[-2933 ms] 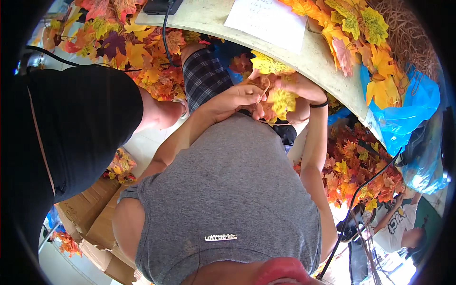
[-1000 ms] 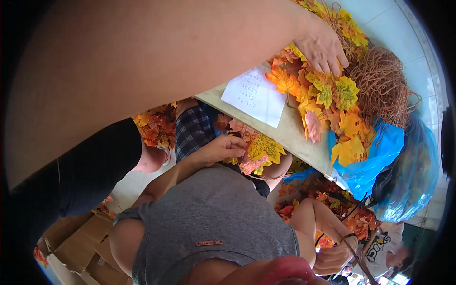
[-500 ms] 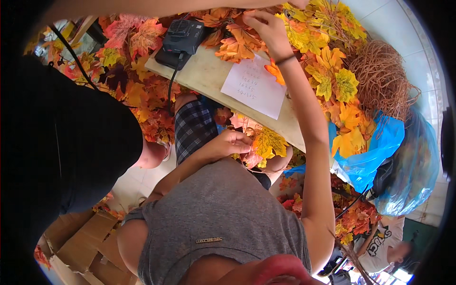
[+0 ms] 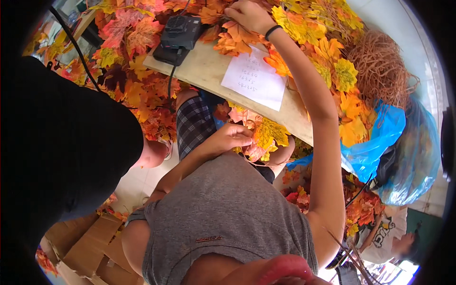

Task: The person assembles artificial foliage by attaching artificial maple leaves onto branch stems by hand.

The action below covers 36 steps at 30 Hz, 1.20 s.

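My left hand is closed on the stem of an artificial maple leaf spray, held low in front of my body. The spray carries a yellow leaf and pinkish-orange leaves. My right hand reaches across the wooden board to its far side, a dark band round the wrist. Its fingers are bent together at a heap of orange artificial leaves; what they grip there is hidden. A white sheet of paper with handwriting lies on the board below that arm.
A black device with a cable sits at the board's left end. Brown stems, a blue plastic bag and a filled clear bag are at right. Someone in black is close on my left; cardboard boxes stand behind.
My right hand has moved left and farther away, its fingers drawing together at the orange leaves. Another arm across the top has left the view. My left hand keeps its hold.
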Motion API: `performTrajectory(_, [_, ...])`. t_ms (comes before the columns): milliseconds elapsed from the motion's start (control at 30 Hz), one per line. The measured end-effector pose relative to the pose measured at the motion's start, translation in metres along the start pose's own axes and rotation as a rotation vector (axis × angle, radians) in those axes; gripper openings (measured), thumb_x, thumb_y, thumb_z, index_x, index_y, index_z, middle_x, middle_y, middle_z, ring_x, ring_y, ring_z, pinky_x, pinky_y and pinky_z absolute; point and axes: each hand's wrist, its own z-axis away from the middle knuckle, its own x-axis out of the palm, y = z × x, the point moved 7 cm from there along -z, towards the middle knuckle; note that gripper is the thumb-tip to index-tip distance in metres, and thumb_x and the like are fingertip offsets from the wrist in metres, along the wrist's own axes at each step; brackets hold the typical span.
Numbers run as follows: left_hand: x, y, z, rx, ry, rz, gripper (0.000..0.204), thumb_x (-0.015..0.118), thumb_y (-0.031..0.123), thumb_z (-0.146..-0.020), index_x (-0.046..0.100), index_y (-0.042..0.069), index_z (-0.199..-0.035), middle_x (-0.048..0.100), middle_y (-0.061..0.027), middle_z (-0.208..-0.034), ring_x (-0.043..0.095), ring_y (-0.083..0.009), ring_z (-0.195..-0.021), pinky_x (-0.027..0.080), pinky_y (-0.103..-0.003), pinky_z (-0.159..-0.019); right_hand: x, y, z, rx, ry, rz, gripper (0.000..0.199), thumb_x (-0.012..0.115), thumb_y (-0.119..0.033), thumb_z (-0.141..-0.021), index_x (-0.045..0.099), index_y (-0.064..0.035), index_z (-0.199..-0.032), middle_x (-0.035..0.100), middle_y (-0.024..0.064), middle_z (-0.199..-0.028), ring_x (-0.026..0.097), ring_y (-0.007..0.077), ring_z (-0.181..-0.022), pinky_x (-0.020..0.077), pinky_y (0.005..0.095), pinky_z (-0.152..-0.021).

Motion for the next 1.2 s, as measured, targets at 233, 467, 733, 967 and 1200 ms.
performTrajectory(233, [-0.002, -0.004, 0.004, -0.043, 0.000, 0.042, 0.018, 0.048, 0.007, -0.071, 0.047, -0.007, -0.081, 0.052, -0.0085, -0.071, 0.049, -0.0119, -0.065, 0.038, -0.022, -0.060, -0.012, -0.002, 0.010, 0.025, 0.021, 0.072, 0.024, 0.048, -0.026, -0.068, 0.051, -0.0017, -0.065, 0.050, 0.0145, -0.068, 0.049, 0.0288, -0.062, 0.0386, 0.0346, -0.056])
performTrajectory(467, [-0.014, -0.003, 0.006, -0.001, 0.209, 0.072, 0.018, 0.051, 0.006, -0.069, 0.049, -0.006, -0.081, 0.052, -0.0077, -0.074, 0.051, -0.0135, -0.070, 0.041, -0.024, -0.064, -0.079, 0.005, 0.042, 0.433, 0.242, -0.519, 0.016, 0.052, -0.014, -0.069, 0.049, 0.0012, -0.064, 0.052, 0.0064, -0.056, 0.047, 0.0107, -0.051, 0.0368, 0.0222, -0.045])
performTrajectory(733, [-0.011, 0.022, 0.012, 0.227, 0.319, 0.232, 0.013, 0.048, 0.004, -0.070, 0.052, -0.006, -0.078, 0.053, -0.0107, -0.073, 0.052, -0.0154, -0.070, 0.044, -0.024, -0.064, -0.104, -0.022, 0.205, 0.430, 0.684, -0.574, 0.012, 0.047, -0.009, -0.072, 0.044, 0.0006, -0.065, 0.046, 0.0020, -0.058, 0.040, 0.0051, -0.051, 0.0324, 0.0166, -0.047])
performTrajectory(967, [0.000, 0.028, 0.007, 0.344, 0.314, 0.273, 0.013, 0.049, 0.003, -0.070, 0.051, -0.005, -0.080, 0.053, -0.0102, -0.074, 0.052, -0.0125, -0.066, 0.043, -0.021, -0.061, -0.029, -0.048, 0.277, 0.642, 0.409, -1.041, 0.009, 0.045, 0.000, -0.072, 0.042, 0.0000, -0.080, 0.047, 0.0034, -0.070, 0.043, 0.0061, -0.062, 0.0355, 0.0168, -0.057])
performTrajectory(1200, [0.010, 0.042, 0.012, 0.439, 0.437, 0.107, 0.010, 0.048, 0.001, -0.071, 0.049, -0.004, -0.079, 0.052, -0.0082, -0.074, 0.052, -0.0135, -0.067, 0.045, -0.024, -0.061, 0.002, -0.054, 0.285, 0.801, 0.495, -1.158, 0.011, 0.052, -0.001, -0.067, 0.050, 0.0026, -0.077, 0.050, 0.0007, -0.063, 0.043, 0.0023, -0.054, 0.0348, 0.0130, -0.049])
